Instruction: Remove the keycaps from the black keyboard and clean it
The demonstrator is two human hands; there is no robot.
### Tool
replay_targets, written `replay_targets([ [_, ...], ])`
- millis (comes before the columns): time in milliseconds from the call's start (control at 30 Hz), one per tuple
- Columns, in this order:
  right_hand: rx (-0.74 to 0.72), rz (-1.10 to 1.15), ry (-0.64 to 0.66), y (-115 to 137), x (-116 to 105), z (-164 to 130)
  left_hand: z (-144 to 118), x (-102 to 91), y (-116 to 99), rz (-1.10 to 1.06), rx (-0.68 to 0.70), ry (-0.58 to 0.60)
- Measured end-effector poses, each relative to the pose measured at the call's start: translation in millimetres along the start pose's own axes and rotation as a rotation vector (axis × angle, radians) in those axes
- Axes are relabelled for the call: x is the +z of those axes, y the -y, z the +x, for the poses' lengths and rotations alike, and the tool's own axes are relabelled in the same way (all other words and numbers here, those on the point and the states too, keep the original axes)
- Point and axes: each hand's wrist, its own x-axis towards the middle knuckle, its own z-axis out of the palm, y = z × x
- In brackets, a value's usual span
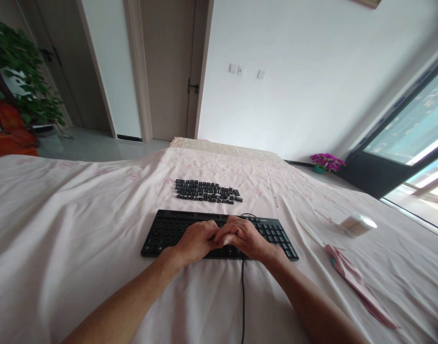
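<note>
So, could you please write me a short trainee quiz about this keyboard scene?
1. True or false: both hands rest on the keyboard.
2. What lies beyond the keyboard? A) loose keycaps B) a mouse C) a book
3. Which hand is nearer the small round container?

Key: 1 true: left hand and right hand meet over its middle. 2 A. 3 the right hand.

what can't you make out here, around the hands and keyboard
- Head view: the middle of the keyboard is hidden under the left hand and right hand.
- Whether the fingertips pinch anything: hidden where the hands meet.
- Legends on the loose keycaps: too small.
- The cable is cut off by the bottom edge.
- The small tub at right: blurred, contents unclear.
</note>
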Motion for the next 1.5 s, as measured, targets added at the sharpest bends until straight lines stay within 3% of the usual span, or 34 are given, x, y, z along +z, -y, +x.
replay_targets([
  [100,0.009,0.014,-0.056,-4,6,-3,2,4.4,-2,0.044,-0.054,-0.032],
  [233,-0.042,0.086,-0.195,-6,18,-7,2,8.1,-6,0.071,-0.004,-0.077],
  [467,-0.031,0.033,-0.493,2,26,-7,0,6.8,-10,-0.139,0.041,-0.083],
  [600,-0.065,-0.067,-0.489,6,20,-5,2,5.6,-9,-0.261,0.010,-0.074],
  [733,-0.056,-0.267,-0.489,12,8,-5,3,6.6,-4,-0.403,-0.061,-0.147],
  [967,0.173,-0.468,-0.230,14,8,-1,6,9.6,3,-0.666,-0.164,-0.270],
  [1167,0.314,-0.501,-0.198,10,11,2,6,13.2,5,-0.734,-0.156,-0.288],
  [1333,0.421,-0.374,-0.257,-13,-6,16,5,12.3,3,-0.659,-0.187,-0.321],
  [1500,0.634,-0.403,-0.379,-61,-46,63,4,11.4,2,-0.542,-0.194,-0.311],
])
